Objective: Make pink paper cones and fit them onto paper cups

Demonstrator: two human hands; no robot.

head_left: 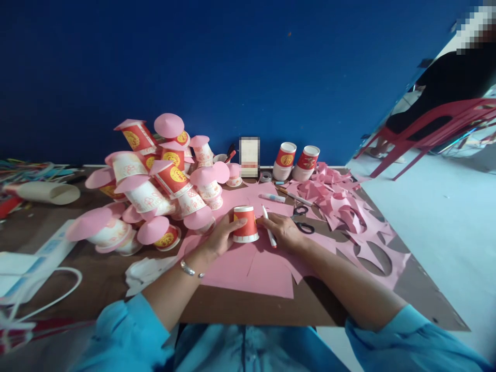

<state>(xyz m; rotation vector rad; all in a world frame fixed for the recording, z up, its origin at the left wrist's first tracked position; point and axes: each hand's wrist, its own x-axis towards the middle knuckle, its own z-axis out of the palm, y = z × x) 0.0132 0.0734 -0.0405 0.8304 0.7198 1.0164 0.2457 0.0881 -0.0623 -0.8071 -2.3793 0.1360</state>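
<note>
My left hand is closed around the left side of a red paper cup, which stands upside down with its white rim at the bottom, over pink paper sheets. In my right hand is a white marker, held beside the cup with its red end pointing down. The right fingertips are near the cup's right side; whether they touch it I cannot tell. Black-handled scissors lie just beyond my right hand, and a glue stick rests on the paper behind the cup.
Paper cups with pink cone tops are piled at the left. Two stacks of cups stand by the blue wall. Pink paper scraps cover the right side. A power strip lies left; a person sits on a red chair.
</note>
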